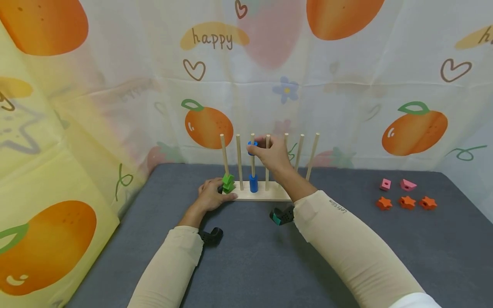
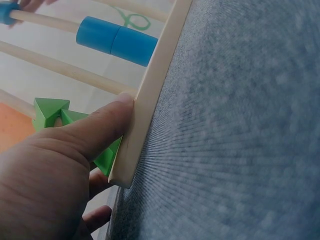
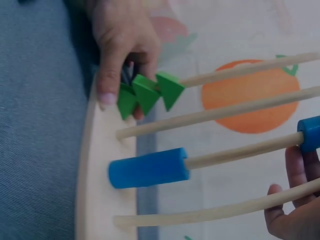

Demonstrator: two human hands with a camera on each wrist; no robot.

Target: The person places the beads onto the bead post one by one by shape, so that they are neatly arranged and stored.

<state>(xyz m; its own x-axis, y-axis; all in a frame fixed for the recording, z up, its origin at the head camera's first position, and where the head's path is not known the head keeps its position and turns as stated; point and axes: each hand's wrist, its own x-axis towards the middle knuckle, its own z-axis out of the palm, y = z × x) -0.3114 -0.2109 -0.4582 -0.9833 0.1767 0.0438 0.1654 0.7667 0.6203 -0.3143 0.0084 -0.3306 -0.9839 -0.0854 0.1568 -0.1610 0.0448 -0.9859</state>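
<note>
A wooden peg rack (image 1: 262, 196) with several upright pegs stands toward the back of the grey table. My left hand (image 1: 211, 195) grips its left end, the thumb (image 2: 112, 112) along the base edge and other fingers behind it. Green triangular blocks (image 3: 147, 95) are stacked on the leftmost peg, beside that hand. Two blue cylinders (image 2: 117, 40) sit at the bottom of the third peg. Higher on this same peg, my right hand (image 1: 275, 157) pinches another blue cylinder (image 1: 252, 148), with the peg's tip standing out above it. The second peg (image 1: 239, 162) carries no block.
At the right of the table lie two pink blocks (image 1: 385, 184) and three orange star-shaped blocks (image 1: 407, 202). A fruit-print cloth (image 1: 339, 85) hangs behind the table, and a yellow printed cloth (image 1: 50, 184) along the left side.
</note>
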